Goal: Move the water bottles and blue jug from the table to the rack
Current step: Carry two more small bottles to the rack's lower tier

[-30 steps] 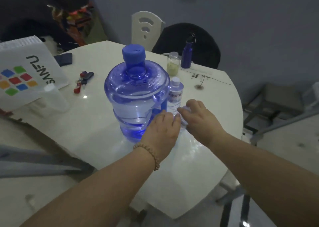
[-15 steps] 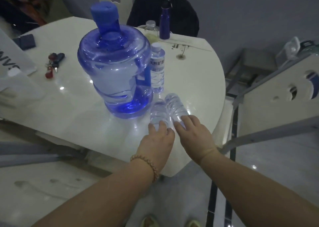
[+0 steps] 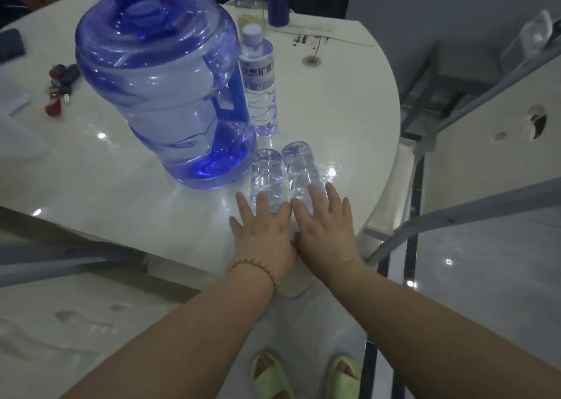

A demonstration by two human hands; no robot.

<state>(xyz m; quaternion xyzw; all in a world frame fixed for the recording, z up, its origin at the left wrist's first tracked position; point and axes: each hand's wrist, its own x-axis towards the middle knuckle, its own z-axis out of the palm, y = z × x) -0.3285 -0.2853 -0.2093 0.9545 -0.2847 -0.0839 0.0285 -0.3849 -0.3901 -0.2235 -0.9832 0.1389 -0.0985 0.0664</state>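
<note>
A large blue jug [image 3: 164, 95] with a blue handle stands on the white round table [image 3: 91, 192]. Just right of it stands a small labelled water bottle [image 3: 260, 95]. Two clear water bottles lie side by side near the table's front edge, bases pointing away from me: the left bottle [image 3: 266, 174] and the right bottle [image 3: 299, 168]. My left hand [image 3: 264, 234] rests palm-down on the near end of the left one, fingers spread. My right hand [image 3: 324, 228] lies the same way on the right one. Both thumbs and the bottle caps are hidden.
A dark blue flask [image 3: 277, 1] and a small jar [image 3: 249, 4] stand at the table's far side. Keys [image 3: 60, 86] lie at the left. A white rack with grey bars [image 3: 485, 143] stands to the right. My green slippers [image 3: 303, 374] show below.
The two bottles, held upright beside the jug a second ago, now lie flat near the table edge. My fingers have spread out over them. The view has tilted down.
</note>
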